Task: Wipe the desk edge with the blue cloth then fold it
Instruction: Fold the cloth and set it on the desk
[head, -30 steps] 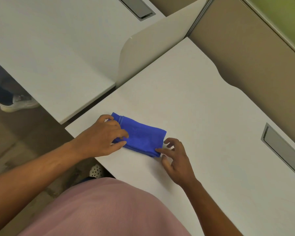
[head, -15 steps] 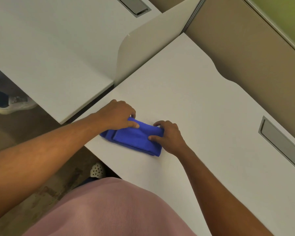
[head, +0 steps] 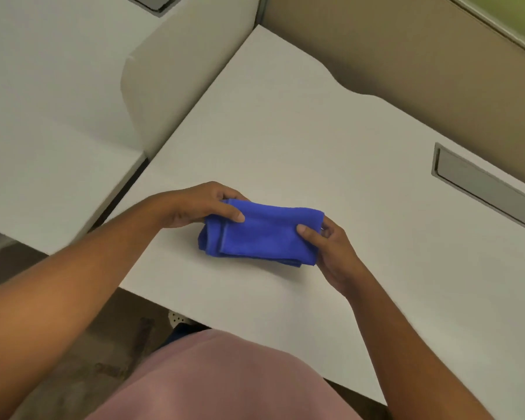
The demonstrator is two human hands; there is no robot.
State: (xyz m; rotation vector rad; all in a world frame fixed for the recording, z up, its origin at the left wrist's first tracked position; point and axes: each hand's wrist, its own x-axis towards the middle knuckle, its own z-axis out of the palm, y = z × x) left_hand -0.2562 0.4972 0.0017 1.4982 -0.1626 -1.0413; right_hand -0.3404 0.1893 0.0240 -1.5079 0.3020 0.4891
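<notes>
White bench (head: pixel 285 140) fills the view, a grey cable hatch (head: pixel 482 186) set into it on the right. Tan partition wall (head: pixel 406 50) behind, a white divider panel (head: pixel 176 80) on the left, brownish floor (head: pixel 109 344) below.

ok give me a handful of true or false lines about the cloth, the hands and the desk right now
1. The blue cloth is spread out flat in one layer. False: it is folded into a thick bundle with stacked layers showing at its left end.
2. Both hands grip the cloth, one at each end. True: the left hand holds the left end and the right hand the right end.
3. A metal slot is set into the desk to the right of the cloth. True.
4. The left thumb lies under the cloth. False: it rests on top of the cloth.
5. A mug stands on the desk beside the cloth. False: no mug is in view.
</notes>
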